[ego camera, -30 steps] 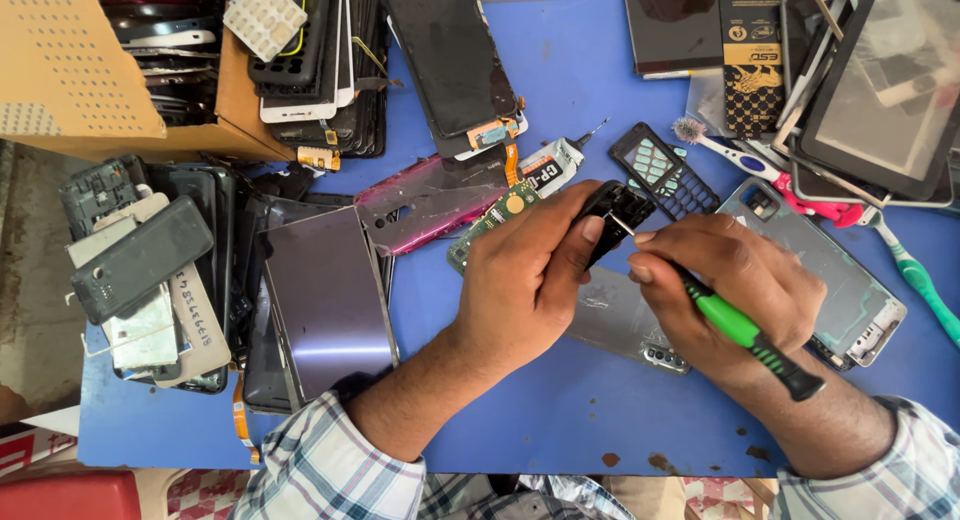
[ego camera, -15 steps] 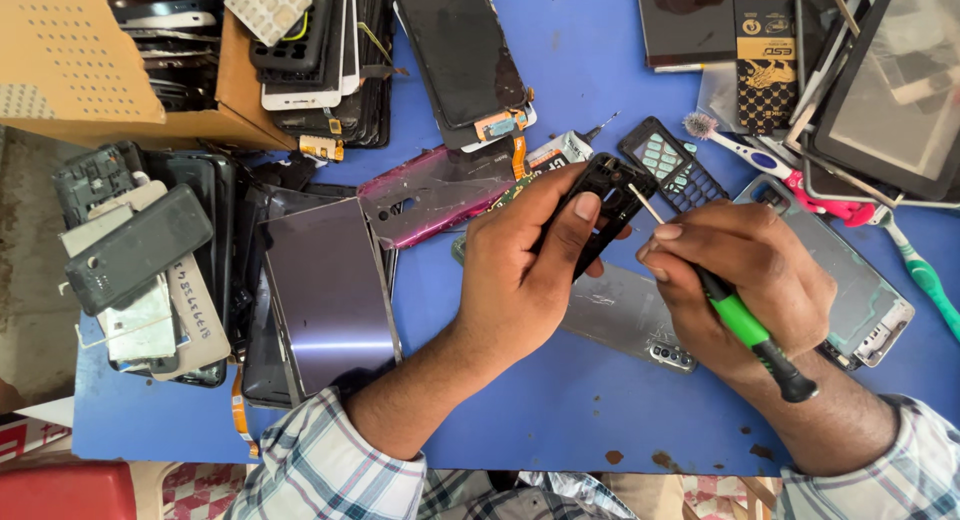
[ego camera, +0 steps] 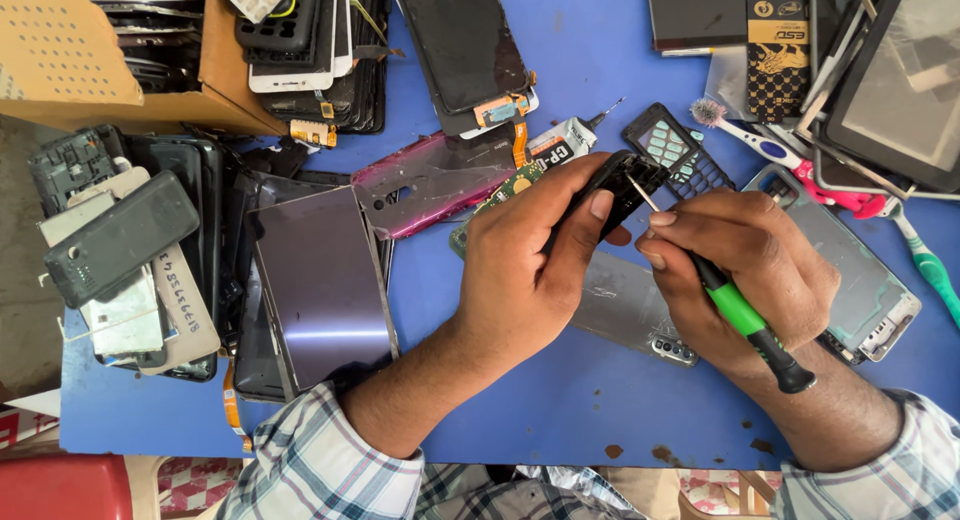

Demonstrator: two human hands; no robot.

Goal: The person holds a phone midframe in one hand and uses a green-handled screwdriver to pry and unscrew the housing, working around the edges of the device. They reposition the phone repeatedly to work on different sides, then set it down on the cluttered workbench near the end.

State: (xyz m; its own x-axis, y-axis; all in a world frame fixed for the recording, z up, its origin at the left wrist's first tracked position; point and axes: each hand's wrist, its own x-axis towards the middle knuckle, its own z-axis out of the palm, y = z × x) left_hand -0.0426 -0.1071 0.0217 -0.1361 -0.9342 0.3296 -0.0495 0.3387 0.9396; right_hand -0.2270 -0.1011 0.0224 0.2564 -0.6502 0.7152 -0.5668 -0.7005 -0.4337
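My left hand (ego camera: 530, 270) grips a small black phone part (ego camera: 618, 183) above the blue table (ego camera: 560, 410). My right hand (ego camera: 745, 260) holds a screwdriver with a green and black handle (ego camera: 750, 325); its thin metal tip touches the upper end of the black part. Under both hands lies a silver phone back cover (ego camera: 630, 310). A green circuit board (ego camera: 515, 185) peeks out beside my left thumb.
A purple-grey phone back (ego camera: 320, 280) and a magenta cover (ego camera: 430, 180) lie to the left. Stacks of old phones (ego camera: 120, 250) crowd the left edge. A cardboard box (ego camera: 90, 70) sits top left, a black keypad frame (ego camera: 675, 145), toothbrushes (ego camera: 790, 155) and a tablet (ego camera: 900, 80) top right.
My hands have drawn closer together and the screwdriver tip now rests on the black part. The view has shifted slightly.
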